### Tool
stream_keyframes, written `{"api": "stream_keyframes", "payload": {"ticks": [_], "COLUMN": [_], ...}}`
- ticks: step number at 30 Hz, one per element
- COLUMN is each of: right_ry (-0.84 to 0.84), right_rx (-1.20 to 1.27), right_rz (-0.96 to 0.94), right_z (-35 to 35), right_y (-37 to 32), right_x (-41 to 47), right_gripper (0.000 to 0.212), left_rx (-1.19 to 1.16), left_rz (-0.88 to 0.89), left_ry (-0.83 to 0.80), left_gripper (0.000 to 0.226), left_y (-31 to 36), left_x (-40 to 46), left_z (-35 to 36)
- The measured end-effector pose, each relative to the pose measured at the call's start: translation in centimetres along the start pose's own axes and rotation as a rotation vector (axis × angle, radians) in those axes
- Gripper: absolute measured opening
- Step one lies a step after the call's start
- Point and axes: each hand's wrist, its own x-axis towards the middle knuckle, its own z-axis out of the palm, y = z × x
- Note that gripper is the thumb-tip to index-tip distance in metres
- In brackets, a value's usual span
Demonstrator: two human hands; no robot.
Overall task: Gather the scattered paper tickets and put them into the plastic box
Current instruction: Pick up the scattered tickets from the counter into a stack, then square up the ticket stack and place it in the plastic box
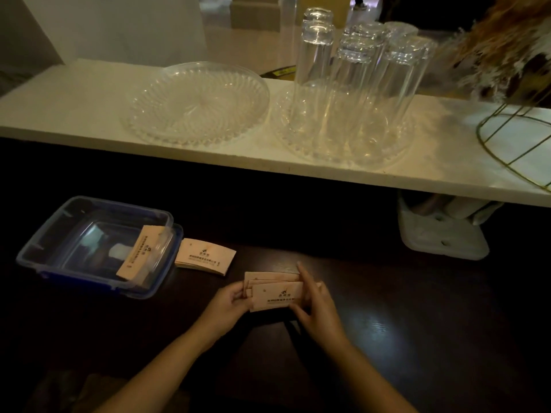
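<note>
A fanned bunch of pale pink paper tickets is held over the dark table between both hands. My left hand grips its left edge and my right hand presses its right edge. A neat stack of tickets lies on the table just right of the clear plastic box with a blue rim. Inside the box, another stack of tickets leans against the right wall.
A white shelf runs across above the dark table, carrying a clear glass plate, a second plate with several upturned glasses, and a gold wire stand. A white object sits under the shelf at right.
</note>
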Motion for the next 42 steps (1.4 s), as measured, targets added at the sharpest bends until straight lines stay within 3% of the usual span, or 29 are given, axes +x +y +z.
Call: {"api": "stream_keyframes", "payload": {"ticks": [3, 6, 9, 19, 24, 27, 30, 32, 36, 42], "right_ry": [0.058, 0.122, 0.170, 0.406, 0.368, 0.343, 0.312, 0.277, 0.161, 0.085], "right_rx": [0.024, -0.059, -0.108, 0.150, 0.080, 0.068, 0.135, 0.233, 0.355, 0.378], "right_rz": [0.009, 0.001, 0.017, 0.166, 0.129, 0.077, 0.101, 0.220, 0.424, 0.515], "right_z": [1.6, 3.4, 4.4, 5.9, 5.8, 5.1, 4.3, 4.3, 5.8, 7.7], "right_y": [0.2, -0.1, 0.0, -0.9, -0.2, 0.0, -0.6, -2.1, -6.0, -7.7], "right_x": [-0.3, -0.4, -0.8, -2.1, -2.6, -2.1, -0.8, 1.1, 5.8, 9.5], "right_gripper": [0.067, 0.057, 0.053, 0.067, 0.067, 0.062, 0.062, 0.058, 0.030, 0.030], "left_rx": [-0.196, -0.266, -0.237, -0.286, -0.257, -0.305, -0.209, -0.091, 0.039, 0.230], "left_rz": [-0.070, -0.057, -0.027, 0.012, 0.035, -0.053, -0.072, -0.037, 0.021, -0.048], "left_ry": [0.125, 0.372, 0.495, 0.518, 0.502, 0.407, 0.276, 0.363, 0.570, 0.521], "left_gripper": [0.012, 0.025, 0.020, 0.025, 0.025, 0.024, 0.050, 0.055, 0.039, 0.038], "left_y": [-0.7, -1.6, -2.0, -3.0, -3.5, -3.6, -3.2, -2.4, -0.3, 0.2], "left_x": [0.1, 0.7, 1.2, 1.4, 1.1, 1.0, 0.9, 1.3, 2.6, 4.9], "left_z": [1.3, 2.7, 3.7, 5.2, 5.3, 4.9, 2.6, 0.1, -5.0, -8.6]}}
